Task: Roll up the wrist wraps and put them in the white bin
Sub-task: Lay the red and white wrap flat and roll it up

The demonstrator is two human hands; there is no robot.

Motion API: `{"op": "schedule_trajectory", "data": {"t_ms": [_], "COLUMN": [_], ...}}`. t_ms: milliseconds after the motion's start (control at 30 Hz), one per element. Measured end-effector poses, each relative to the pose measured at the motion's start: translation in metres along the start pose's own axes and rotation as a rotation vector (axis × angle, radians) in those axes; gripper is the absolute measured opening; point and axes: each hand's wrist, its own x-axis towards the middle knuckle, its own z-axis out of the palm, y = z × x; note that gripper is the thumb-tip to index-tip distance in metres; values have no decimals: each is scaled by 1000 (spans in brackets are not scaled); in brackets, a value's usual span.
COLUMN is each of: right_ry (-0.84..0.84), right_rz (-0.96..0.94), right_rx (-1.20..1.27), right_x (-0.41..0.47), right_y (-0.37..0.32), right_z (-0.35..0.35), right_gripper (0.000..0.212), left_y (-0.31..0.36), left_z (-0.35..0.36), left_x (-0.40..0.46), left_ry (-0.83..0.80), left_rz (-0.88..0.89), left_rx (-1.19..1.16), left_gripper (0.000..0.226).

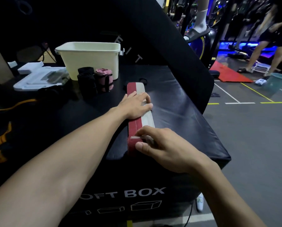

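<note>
A red and grey wrist wrap (144, 119) lies flat and stretched out lengthwise on top of the black soft box (178, 112). My left hand (136, 104) presses flat on its middle with straight fingers. My right hand (155, 144) pinches the wrap's near end between thumb and fingers at the box's front edge. The white bin (91, 60) stands at the back of the box. In front of the bin stand two rolled wraps, a black one (87, 81) and a pink one (104, 79).
A white plastic tray (38, 77) lies to the left of the bin. A black and orange cloth (4, 122) covers the left side. Behind rises a black padded slope (161, 46). To the right is gym floor, with people, a red mat (227, 73) and a teal basket (277, 81).
</note>
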Motion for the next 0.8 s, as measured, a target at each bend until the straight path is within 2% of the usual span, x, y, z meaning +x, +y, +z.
{"op": "schedule_trajectory", "data": {"t_ms": [133, 333, 500, 800], "right_ry": [-25, -1, -13, 8], "right_rz": [-5, -18, 26, 131], "right_rx": [21, 6, 14, -92], "right_x": [1, -5, -4, 7], "right_y": [-2, -6, -11, -20], "right_z": [-1, 3, 1, 6], "right_gripper": [28, 26, 28, 37], "left_y": [-3, -4, -5, -9], "left_z": [-2, -1, 2, 3], "left_x": [-3, -2, 0, 0], "left_ry": [83, 94, 107, 149], "left_rz": [42, 30, -23, 22], "left_rx": [-48, -57, -114, -140], "left_gripper": [22, 19, 31, 23]}}
